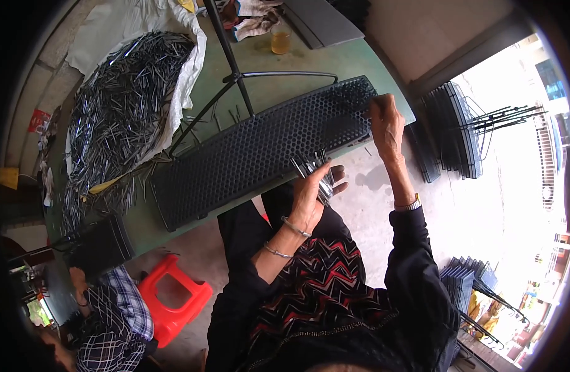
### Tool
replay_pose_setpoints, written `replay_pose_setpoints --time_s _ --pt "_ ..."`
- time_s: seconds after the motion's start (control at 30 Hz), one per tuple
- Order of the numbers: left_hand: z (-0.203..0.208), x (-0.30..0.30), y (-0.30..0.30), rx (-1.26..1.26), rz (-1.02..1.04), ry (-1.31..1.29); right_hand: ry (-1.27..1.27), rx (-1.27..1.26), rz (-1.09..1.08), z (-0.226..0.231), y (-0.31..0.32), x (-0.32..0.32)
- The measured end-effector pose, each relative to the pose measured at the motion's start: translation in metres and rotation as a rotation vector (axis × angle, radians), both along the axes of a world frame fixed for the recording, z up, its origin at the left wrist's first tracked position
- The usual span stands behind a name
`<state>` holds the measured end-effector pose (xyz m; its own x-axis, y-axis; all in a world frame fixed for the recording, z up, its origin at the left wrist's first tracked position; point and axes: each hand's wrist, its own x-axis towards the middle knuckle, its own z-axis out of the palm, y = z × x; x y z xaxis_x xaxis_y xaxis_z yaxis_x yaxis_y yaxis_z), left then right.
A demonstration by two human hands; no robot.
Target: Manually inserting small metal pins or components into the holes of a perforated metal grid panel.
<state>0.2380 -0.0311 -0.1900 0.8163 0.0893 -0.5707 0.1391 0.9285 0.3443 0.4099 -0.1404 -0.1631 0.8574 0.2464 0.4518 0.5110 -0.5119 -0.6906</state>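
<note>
A long black panel (266, 139) full of round holes lies slantwise on the green table, along its near edge. My left hand (311, 195) is closed round a bundle of thin, shiny dark strips (308, 165), just below the panel's near edge. Some of its fingertips stick out beyond the bundle. At the panel's right end my right hand (387, 124) is bent down with its fingers pinched together against the corner. Whatever those fingers hold is hidden. A black metal rod frame (235, 77) stands against the panel's far side.
An open white sack (195, 68) heaped with dark strips (130, 93) covers the table's left. Beyond are a glass of yellowish liquid (280, 40) and gloves (254, 25). A red stool (201, 294) stands lower left, beside another person (120, 310). Black racks (452, 130) stack at right.
</note>
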Motion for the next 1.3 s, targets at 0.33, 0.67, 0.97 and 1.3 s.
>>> replay_pose_setpoints --time_s 0.33,0.67,0.97,1.3 --pt "0.010 -0.001 0.000 0.061 0.013 0.014 -0.061 -0.164 0.070 0.008 -0.004 0.013" --pt "0.009 -0.003 0.002 0.147 -0.057 -0.046 -0.130 -0.275 0.208 -0.002 -0.010 0.020" --pt "0.011 -0.003 0.000 0.147 -0.046 -0.077 -0.041 -0.323 0.069 0.011 -0.005 -0.014" --pt "0.015 -0.004 -0.002 0.262 -0.065 -0.068 0.838 -0.193 0.579 0.029 -0.010 -0.057"
